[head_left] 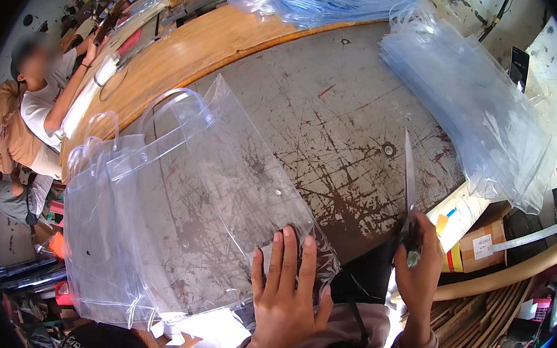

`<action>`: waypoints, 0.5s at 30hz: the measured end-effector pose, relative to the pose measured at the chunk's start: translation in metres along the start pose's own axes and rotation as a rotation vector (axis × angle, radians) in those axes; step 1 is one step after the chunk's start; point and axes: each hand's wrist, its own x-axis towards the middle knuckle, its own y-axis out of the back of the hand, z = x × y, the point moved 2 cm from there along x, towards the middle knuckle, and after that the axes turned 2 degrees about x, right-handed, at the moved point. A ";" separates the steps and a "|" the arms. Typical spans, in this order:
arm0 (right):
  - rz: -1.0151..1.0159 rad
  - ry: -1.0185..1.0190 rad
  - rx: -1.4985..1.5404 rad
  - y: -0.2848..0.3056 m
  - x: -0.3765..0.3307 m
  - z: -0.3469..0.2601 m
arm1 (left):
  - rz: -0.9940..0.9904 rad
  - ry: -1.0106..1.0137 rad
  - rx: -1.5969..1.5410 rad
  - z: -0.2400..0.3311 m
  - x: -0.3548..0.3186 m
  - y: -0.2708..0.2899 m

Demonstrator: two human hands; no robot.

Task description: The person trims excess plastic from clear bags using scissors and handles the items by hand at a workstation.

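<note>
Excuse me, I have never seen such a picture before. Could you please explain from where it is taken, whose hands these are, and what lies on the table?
There is no machine here: these are a person's own bare hands. The single picture comes from a wide fisheye camera worn on the head, looking down, so straight edges look bent.

The left hand lies flat, fingers spread, on clear plastic bags with looped handles, which lie on a scratched grey table. The right hand holds a long-bladed cutting tool, its blade pointing away from the person; its grip is mostly hidden. Toward the far right lies a bluish plastic stack. At the left is someone in a white top.
</note>
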 end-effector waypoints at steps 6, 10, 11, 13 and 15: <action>-0.393 -0.081 0.570 -0.008 -0.039 0.005 | -0.022 -0.013 -0.003 0.001 -0.001 0.001; -0.580 -0.075 0.496 -0.014 -0.053 0.002 | -0.004 -0.002 0.001 0.004 0.001 -0.001; -0.623 -0.045 0.398 -0.016 -0.054 -0.002 | 0.009 0.003 0.008 0.004 0.001 -0.002; -0.673 -0.083 0.371 -0.019 -0.053 -0.007 | 0.008 0.007 0.008 0.004 0.002 -0.004; -0.618 0.008 0.389 -0.019 -0.053 -0.011 | 0.016 -0.001 -0.005 0.006 0.005 -0.003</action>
